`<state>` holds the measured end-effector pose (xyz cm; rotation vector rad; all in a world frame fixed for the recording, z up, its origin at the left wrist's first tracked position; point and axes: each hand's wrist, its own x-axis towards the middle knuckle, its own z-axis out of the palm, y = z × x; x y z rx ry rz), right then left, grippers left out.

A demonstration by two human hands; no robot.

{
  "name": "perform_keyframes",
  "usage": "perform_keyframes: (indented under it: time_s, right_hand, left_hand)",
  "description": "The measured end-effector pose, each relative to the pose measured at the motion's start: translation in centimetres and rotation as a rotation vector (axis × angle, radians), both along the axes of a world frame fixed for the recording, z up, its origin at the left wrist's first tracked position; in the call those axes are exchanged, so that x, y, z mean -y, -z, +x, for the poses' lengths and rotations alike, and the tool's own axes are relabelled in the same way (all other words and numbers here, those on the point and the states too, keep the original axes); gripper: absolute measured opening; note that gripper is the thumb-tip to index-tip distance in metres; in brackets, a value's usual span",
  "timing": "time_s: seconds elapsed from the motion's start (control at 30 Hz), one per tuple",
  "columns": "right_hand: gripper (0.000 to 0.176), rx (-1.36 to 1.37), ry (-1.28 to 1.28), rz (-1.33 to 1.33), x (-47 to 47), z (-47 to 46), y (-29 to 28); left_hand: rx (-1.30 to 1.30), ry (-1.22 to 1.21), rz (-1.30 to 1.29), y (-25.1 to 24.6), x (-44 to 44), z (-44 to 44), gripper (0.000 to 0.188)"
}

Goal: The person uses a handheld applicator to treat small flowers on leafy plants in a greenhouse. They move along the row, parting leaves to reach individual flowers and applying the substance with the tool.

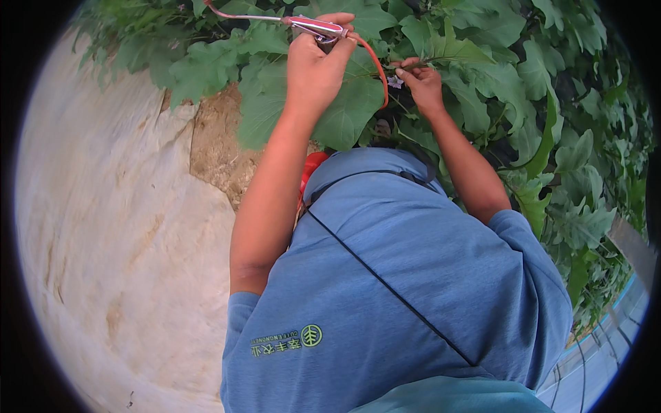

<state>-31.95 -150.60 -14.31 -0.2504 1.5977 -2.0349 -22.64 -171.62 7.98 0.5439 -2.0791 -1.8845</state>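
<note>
My left hand point(323, 59) grips a metal-and-red trigger sprayer point(316, 26). Its thin bent wand point(248, 17) points left over the leaves, and an orange-red hose point(379, 67) curves down from its rear end. To the right of the hose, my right hand point(422, 82) pinches a stem of an eggplant plant point(424, 63) between thumb and fingers. A pale purple flower point(395, 81) hangs just left of the right fingertips. Broad lobed leaves surround both hands, and one large leaf point(346, 111) lies below the hose.
Dense eggplant foliage point(516, 77) fills the top and right. Pale ground sheeting point(119, 217) covers the left, with bare soil point(222, 139) showing at its torn edge. A red object point(311, 168) is at my waist, and a black cord point(387, 284) crosses my blue shirt.
</note>
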Motion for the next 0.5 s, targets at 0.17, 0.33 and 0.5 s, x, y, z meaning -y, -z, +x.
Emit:
perform_keyframes:
  time_s: [0.17,0.33,0.5]
  right_hand:
    - [0.018,0.051,-0.016,-0.077,0.3,1.3,-0.9]
    - [0.020,-0.271,-0.197,0.074,1.3,2.6,-2.7]
    - [0.022,-0.537,-0.330,0.109,2.4,2.9,-3.9]
  left_hand:
    - [0.005,0.017,-0.039,0.0,0.8,-0.9,0.033]
    - [0.018,0.110,-0.064,-0.7,1.2,-1.1,0.033]
    - [-0.020,0.145,0.094,-1.8,1.3,1.4,0.022]
